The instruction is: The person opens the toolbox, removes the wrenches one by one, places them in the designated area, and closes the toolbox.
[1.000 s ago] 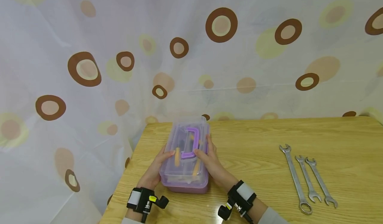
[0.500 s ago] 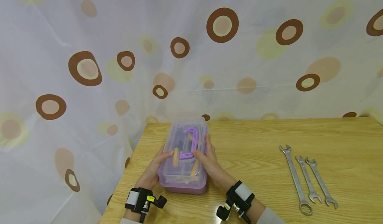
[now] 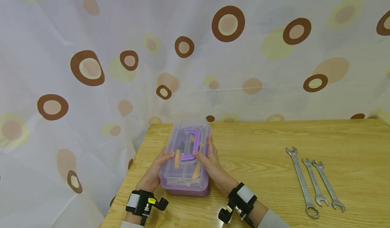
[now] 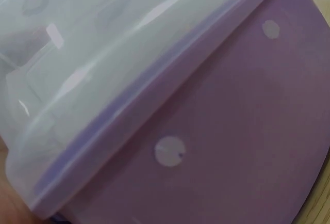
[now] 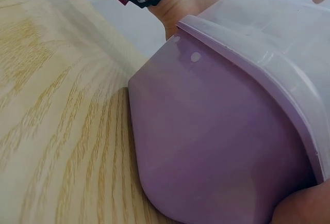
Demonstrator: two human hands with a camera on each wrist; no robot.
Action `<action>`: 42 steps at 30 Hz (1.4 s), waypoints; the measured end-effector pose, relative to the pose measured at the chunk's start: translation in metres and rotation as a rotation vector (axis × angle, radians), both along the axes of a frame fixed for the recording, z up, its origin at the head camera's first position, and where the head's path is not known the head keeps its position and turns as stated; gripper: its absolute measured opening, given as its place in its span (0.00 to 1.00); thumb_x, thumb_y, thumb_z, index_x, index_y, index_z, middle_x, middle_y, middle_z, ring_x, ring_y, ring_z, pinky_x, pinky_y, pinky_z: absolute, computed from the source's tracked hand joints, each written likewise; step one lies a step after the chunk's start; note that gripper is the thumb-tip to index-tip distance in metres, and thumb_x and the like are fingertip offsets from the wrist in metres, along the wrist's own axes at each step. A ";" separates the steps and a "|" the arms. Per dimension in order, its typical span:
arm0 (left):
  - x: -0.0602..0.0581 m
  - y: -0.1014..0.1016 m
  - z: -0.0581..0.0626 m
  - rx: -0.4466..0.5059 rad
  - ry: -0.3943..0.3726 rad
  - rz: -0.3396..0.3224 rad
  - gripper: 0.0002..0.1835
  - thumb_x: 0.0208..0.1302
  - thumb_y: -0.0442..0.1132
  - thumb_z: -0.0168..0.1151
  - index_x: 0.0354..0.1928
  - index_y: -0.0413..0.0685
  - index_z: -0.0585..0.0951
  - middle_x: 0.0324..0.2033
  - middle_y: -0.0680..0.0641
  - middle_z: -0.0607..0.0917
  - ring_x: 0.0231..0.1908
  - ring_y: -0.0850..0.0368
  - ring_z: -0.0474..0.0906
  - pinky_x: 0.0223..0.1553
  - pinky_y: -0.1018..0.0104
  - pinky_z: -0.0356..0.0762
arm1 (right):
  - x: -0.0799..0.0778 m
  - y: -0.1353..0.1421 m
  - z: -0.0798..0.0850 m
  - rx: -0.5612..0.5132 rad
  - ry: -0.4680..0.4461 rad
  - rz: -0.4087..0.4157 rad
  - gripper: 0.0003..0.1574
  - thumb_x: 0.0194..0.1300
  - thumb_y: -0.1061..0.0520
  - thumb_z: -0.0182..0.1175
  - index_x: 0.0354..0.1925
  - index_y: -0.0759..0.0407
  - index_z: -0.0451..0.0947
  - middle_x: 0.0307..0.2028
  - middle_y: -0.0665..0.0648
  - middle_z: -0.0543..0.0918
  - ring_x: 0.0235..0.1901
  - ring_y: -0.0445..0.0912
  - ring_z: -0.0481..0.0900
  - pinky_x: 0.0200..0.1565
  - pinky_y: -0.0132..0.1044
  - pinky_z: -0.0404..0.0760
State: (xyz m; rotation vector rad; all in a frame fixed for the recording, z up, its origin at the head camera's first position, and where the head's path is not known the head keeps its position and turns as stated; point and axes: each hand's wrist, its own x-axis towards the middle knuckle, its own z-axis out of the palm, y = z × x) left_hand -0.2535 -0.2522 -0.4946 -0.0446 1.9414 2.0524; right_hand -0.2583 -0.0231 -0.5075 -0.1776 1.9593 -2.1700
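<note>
A purple toolbox (image 3: 182, 190) with a clear lid and a folded purple handle (image 3: 198, 143) is on the left part of the table. My left hand (image 3: 153, 170) grips its left side, thumb over the lid. On the opposite side my right hand (image 3: 214, 167) holds it, thumb tip by the handle. Orange-handled items (image 3: 177, 159) show through the lid. In the left wrist view the purple wall (image 4: 221, 110) fills most of the picture. The right wrist view shows the box's near end (image 5: 206, 131) low over the wood, with my right hand's skin (image 5: 304, 208) at the corner.
Three steel wrenches lie on the right of the wooden table (image 3: 250, 146): a long one (image 3: 301, 182) and two shorter ones, the middle wrench (image 3: 315, 182) and the right wrench (image 3: 328, 184). A patterned curtain (image 3: 201, 68) hangs behind the table and along its left.
The toolbox and both hands have shifted slightly left together. The grip looks the same, and the wrenches have stayed in place.
</note>
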 end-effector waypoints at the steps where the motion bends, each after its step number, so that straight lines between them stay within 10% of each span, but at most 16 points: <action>1: 0.000 -0.001 0.001 0.000 0.001 -0.002 0.43 0.74 0.56 0.59 0.84 0.67 0.51 0.78 0.44 0.62 0.72 0.43 0.63 0.72 0.43 0.60 | 0.000 -0.001 0.000 -0.005 0.008 -0.003 0.62 0.75 0.40 0.60 0.86 0.46 0.29 0.82 0.65 0.31 0.81 0.68 0.33 0.77 0.69 0.37; 42: 0.001 -0.018 0.000 0.008 0.022 0.041 0.39 0.76 0.53 0.54 0.84 0.61 0.53 0.77 0.42 0.63 0.69 0.44 0.65 0.66 0.52 0.65 | -0.001 -0.019 -0.005 -0.001 0.036 -0.002 0.63 0.74 0.39 0.60 0.86 0.46 0.30 0.82 0.66 0.31 0.81 0.68 0.35 0.76 0.70 0.37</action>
